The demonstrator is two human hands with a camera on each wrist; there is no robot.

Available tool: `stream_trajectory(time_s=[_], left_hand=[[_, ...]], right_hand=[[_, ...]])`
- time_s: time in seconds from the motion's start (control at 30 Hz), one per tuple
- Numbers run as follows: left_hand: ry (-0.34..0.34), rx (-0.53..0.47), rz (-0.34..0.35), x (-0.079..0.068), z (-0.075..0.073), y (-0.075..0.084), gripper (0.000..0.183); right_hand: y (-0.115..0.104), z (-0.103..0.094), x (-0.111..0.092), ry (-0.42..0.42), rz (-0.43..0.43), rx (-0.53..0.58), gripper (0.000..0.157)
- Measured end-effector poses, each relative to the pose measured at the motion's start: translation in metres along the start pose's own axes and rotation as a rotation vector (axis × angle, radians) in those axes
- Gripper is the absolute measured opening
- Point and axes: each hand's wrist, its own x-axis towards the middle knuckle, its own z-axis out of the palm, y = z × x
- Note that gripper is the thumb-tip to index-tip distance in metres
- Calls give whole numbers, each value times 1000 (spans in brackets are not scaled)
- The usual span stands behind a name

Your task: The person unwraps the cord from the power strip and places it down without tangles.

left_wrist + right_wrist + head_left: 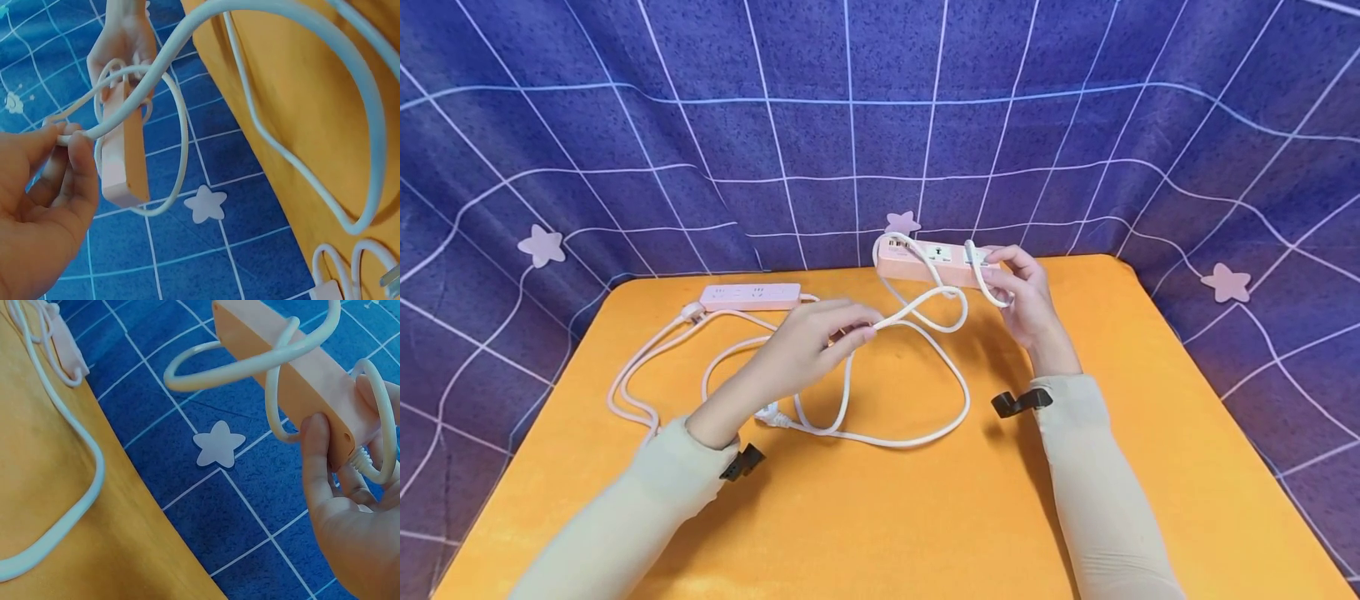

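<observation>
A pink power strip is held up near the back of the table, its right end gripped by my right hand. In the right wrist view, fingers and thumb close round the end of the strip, beside the ribbed cord exit. Its white cord loops loosely around the strip. My left hand pinches that cord between thumb and fingertips, as the left wrist view of the hand also shows. The rest of the cord lies in wide loops below, with a white plug near the left wrist.
A second pink power strip lies at the back left of the orange table, its own cord looped in front and a plug at its left end. Behind hangs a blue gridded curtain with star shapes.
</observation>
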Motion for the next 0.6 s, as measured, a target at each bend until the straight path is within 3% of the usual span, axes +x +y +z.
stream_trajectory(time_s=[0.6], left_hand=[[-76, -3, 97, -15, 23, 6, 18]], right_hand=[[-1, 0, 1, 27, 3, 28, 31]])
